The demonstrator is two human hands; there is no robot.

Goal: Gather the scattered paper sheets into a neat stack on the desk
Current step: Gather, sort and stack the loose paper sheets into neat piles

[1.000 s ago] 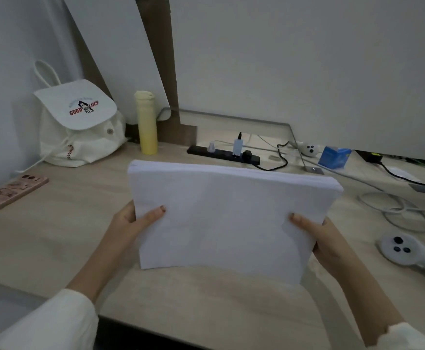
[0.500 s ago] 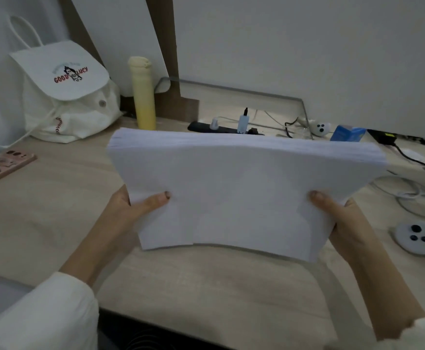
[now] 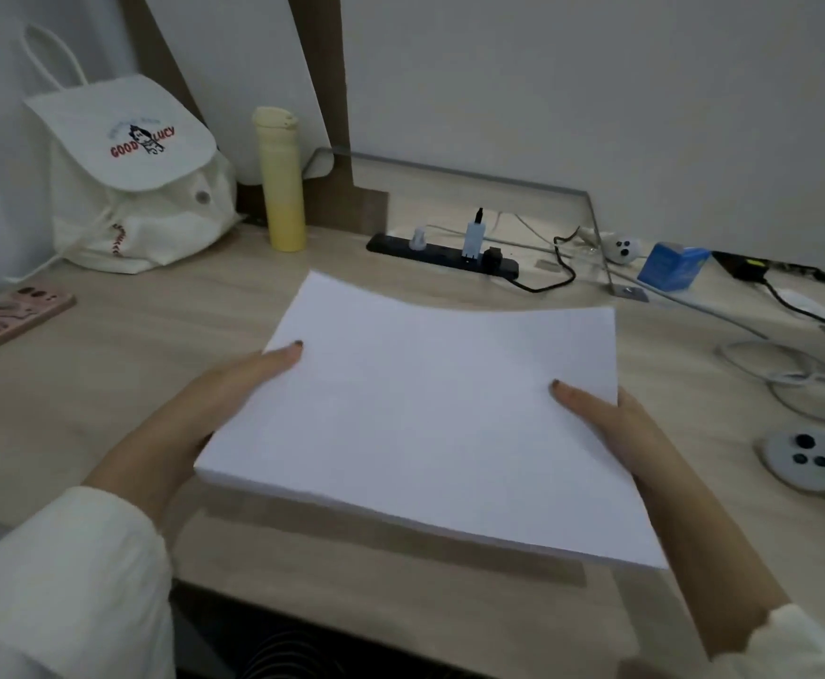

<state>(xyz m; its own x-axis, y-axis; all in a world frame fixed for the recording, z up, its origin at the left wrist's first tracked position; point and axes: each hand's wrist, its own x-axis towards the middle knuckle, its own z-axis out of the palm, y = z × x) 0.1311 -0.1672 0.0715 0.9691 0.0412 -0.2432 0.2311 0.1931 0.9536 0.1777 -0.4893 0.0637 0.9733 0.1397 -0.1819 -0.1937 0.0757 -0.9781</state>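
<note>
The stack (image 3: 425, 414), smooth white rectangular sheets with squared edges, lies nearly flat, low over the pale wood-grain desk (image 3: 131, 360). Its far edge dips in a soft curve and its near edge throws a shadow band on the wood. The left hand (image 3: 234, 389) and right hand (image 3: 611, 423) pinch its side edges, thumbs flat on top; the fingers beneath are hidden. A canvas bag (image 3: 131, 178) and a cylindrical yellow bottle (image 3: 280, 183) stand behind.

Desk (image 3: 131, 374) open left; controller (image 3: 809, 460), cables (image 3: 802, 379) rt.
</note>
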